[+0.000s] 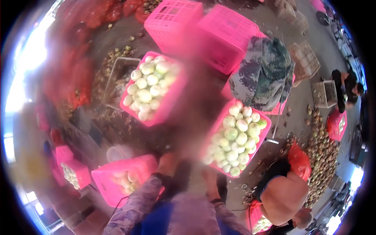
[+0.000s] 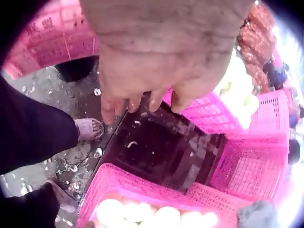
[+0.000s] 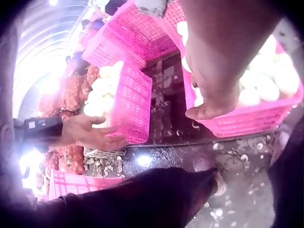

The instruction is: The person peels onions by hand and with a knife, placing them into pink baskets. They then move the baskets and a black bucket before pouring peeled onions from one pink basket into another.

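Observation:
My left hand (image 2: 161, 57) hangs with its fingers spread, holding nothing; in the right wrist view it shows palm and fingers beside a pink crate (image 3: 130, 104). That crate is heaped with peeled onions (image 3: 102, 95). My right hand (image 1: 210, 181) hangs low at the near left corner of another pink crate (image 1: 256, 147) filled with whitish-green peeled onions (image 1: 231, 135). In the right wrist view, my right hand (image 3: 216, 97) overlaps this crate's rim, its fingers loosely bent and partly hidden. A dark wet flat surface (image 2: 152, 147) lies between the two crates.
Stacked pink crates (image 1: 172, 23) stand ahead, a camouflage jacket (image 1: 262, 74) draped over some. A pink crate (image 1: 105, 180) with a few onions is at my left. To the right a person (image 1: 286, 192) bends near heaped unpeeled onions (image 1: 321, 156). Red sacks (image 1: 74, 70) line the left.

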The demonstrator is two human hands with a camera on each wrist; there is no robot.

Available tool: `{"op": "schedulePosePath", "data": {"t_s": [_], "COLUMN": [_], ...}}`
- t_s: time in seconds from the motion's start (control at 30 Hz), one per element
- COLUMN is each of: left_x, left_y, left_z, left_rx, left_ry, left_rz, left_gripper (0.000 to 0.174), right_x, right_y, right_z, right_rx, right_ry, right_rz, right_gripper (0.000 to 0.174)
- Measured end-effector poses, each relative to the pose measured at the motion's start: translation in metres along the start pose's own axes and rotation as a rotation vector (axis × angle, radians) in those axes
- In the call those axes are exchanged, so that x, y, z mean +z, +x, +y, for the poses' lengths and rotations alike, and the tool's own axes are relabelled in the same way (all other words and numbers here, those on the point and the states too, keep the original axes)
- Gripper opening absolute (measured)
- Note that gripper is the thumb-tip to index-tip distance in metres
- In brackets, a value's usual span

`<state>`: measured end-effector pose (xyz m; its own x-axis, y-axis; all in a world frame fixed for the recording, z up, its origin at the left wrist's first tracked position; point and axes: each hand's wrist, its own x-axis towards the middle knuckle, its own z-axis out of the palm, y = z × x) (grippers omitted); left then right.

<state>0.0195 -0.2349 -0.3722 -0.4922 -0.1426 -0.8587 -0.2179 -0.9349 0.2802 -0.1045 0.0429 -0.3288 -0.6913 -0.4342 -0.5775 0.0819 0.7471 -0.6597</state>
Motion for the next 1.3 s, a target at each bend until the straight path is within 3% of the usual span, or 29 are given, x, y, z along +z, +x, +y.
{"op": "schedulePosePath", "data": {"t_s": [0.03,0.1,0.2,0.23,0.3,0.4,0.47,0.5,0.53,0.6,0.63,0.67,0.77,0.83,0.87,0.9,0.93,1.0,1.03,1.07,1.1,1.17,1.23,1.3], "left_x": [-0.022,-0.059,-0.063,-0.057,-0.048,-0.031,-0.054,-0.062,-0.061,-0.125,-0.155,-0.145,-0.123,-0.119,-0.085,-0.170,-0.168,-0.154,-0.135,-0.107,-0.072,-0.122,-0.160,-0.160], "left_y": [-0.004,-0.018,-0.061,-0.081,-0.124,-0.174,-0.172,-0.169,-0.167,-0.117,-0.092,-0.094,-0.110,-0.119,-0.142,-0.113,-0.109,-0.115,-0.122,-0.133,-0.148,-0.104,-0.059,-0.041], "left_z": [0.000,-0.002,0.008,0.013,0.032,0.049,0.040,0.051,0.054,0.059,0.068,0.082,0.135,0.164,0.188,0.179,0.201,0.257,0.278,0.292,0.307,0.331,0.355,0.372], "left_rx": [0.314,0.641,0.855,0.827,0.505,0.544,0.812,0.681,0.777,0.982,1.065,1.038,0.862,0.698,0.275,1.108,1.123,0.492,0.506,0.259,0.014,0.348,0.657,0.873], "left_ry": [0.446,0.867,1.007,1.029,0.159,-0.070,0.101,-0.081,0.121,0.748,1.009,1.151,1.671,2.080,2.320,2.347,2.360,2.573,2.584,2.557,2.528,2.433,2.207,1.921], "left_rz": [0.093,0.208,0.330,0.374,0.315,0.366,0.335,0.442,0.485,0.441,0.424,0.500,0.625,0.608,0.543,0.308,0.264,0.307,0.291,0.363,0.437,0.452,0.436,0.331], "left_gripper": [0.031,0.030,0.027,0.026,0.026,0.029,0.029,0.027,0.027,0.034,0.035,0.030,0.016,0.007,0.011,0.027,0.027,0.018,0.018,0.018,0.029,0.026,0.025,0.024], "right_x": [0.001,-0.003,-0.012,-0.020,-0.040,-0.080,-0.108,-0.122,-0.136,-0.155,-0.161,-0.158,-0.147,-0.129,-0.121,-0.108,-0.093,-0.060,-0.041,-0.020,-0.003,0.028,0.046,0.061], "right_y": [0.005,0.018,0.023,0.020,0.010,-0.005,-0.014,-0.021,-0.028,-0.057,-0.070,-0.085,-0.108,-0.123,-0.132,-0.142,-0.150,-0.157,-0.160,-0.162,-0.163,-0.169,-0.170,-0.172], "right_z": [-0.009,-0.027,-0.029,-0.023,0.000,0.050,0.090,0.114,0.130,0.165,0.174,0.183,0.199,0.205,0.207,0.198,0.190,0.169,0.158,0.150,0.139,0.118,0.120,0.135], "right_rx": [-0.021,-0.063,-0.120,-0.129,-0.143,-0.182,-0.219,-0.231,-0.220,-0.122,-0.043,0.075,0.360,0.204,0.178,0.185,0.201,0.252,0.286,0.321,0.366,0.430,0.332,0.163], "right_ry": [-0.026,-0.083,-0.162,-0.195,-0.267,-0.473,-0.687,-0.804,-0.902,-0.982,-0.947,-0.836,-0.488,-0.910,-0.967,-0.890,-0.799,-0.467,-0.238,-0.022,0.224,0.640,0.306,-0.040], "right_rz": [-0.013,-0.038,-0.082,-0.095,-0.115,-0.142,-0.159,-0.169,-0.154,-0.100,-0.041,0.046,0.332,0.205,0.174,0.161,0.161,0.197,0.224,0.263,0.295,0.368,0.278,0.197], "right_gripper": [0.030,0.030,0.029,0.029,0.029,0.028,0.028,0.028,0.027,0.027,0.027,0.026,0.023,0.022,0.023,0.024,0.025,0.028,0.030,0.031,0.033,0.037,0.036,0.036]}}
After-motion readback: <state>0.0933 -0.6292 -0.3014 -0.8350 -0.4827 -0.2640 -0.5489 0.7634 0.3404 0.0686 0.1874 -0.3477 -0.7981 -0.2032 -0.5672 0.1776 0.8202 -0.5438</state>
